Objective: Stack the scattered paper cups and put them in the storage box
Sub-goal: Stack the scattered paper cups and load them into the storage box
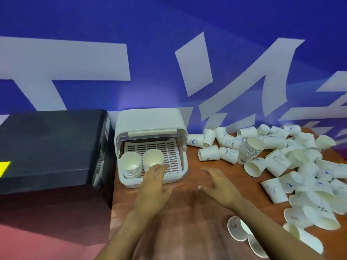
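A white storage box stands at the back of the wooden table with its front flap raised. On its slotted tray stand two stacks of white paper cups, one at the left and one beside it. My left hand reaches into the box, its fingers lying against the lower front of the right stack. My right hand hovers over the table just right of the box, fingers spread and holding nothing. Several loose cups lie scattered at the right, with another stack lying on its side among them.
A large black case sits right against the box's left side. A blue wall with white lettering rises behind the table. More cups lie near the front right under my right forearm. Bare wood shows between my arms.
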A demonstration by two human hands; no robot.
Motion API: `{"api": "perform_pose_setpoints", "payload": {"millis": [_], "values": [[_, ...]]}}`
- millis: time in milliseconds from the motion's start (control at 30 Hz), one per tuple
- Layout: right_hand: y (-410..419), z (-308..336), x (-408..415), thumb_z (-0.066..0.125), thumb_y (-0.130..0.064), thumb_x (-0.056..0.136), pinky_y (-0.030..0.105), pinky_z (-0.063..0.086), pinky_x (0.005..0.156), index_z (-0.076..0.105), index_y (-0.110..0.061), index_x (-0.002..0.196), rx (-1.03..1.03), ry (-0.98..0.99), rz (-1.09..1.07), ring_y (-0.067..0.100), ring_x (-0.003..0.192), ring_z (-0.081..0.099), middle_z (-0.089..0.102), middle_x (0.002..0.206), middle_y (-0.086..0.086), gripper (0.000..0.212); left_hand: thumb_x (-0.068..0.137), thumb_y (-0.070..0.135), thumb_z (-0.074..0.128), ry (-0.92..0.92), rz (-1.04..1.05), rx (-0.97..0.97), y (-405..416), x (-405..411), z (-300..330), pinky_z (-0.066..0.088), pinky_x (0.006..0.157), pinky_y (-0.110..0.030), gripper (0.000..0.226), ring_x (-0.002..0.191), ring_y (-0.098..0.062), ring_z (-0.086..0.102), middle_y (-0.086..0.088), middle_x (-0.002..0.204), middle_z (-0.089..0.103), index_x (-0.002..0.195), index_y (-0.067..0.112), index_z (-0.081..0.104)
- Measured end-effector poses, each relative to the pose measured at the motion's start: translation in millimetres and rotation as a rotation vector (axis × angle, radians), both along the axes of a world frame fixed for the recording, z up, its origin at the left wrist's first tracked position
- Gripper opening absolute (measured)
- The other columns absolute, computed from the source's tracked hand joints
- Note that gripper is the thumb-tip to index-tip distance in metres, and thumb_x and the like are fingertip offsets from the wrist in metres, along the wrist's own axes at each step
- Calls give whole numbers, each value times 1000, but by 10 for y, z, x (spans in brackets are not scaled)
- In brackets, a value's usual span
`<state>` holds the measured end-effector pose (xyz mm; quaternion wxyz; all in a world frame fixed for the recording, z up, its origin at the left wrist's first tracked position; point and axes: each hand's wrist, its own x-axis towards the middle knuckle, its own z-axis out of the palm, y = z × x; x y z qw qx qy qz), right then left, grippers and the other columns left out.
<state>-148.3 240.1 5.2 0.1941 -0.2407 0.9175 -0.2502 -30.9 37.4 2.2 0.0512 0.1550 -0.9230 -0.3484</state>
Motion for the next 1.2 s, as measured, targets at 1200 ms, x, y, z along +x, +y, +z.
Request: {"api": "perform_pose_setpoints", "payload": {"millis": [1200], "values": [[2511, -620, -381, 69, -64, 60, 31, 41, 86, 46, -29, 116, 277, 9, 585, 16, 108, 50, 51, 117, -11, 70, 73, 44, 71, -598, -167, -83, 2903, -703, -669, 32, 108, -37, 94, 135, -29, 27, -2, 146, 26, 148, 29, 16]]}}
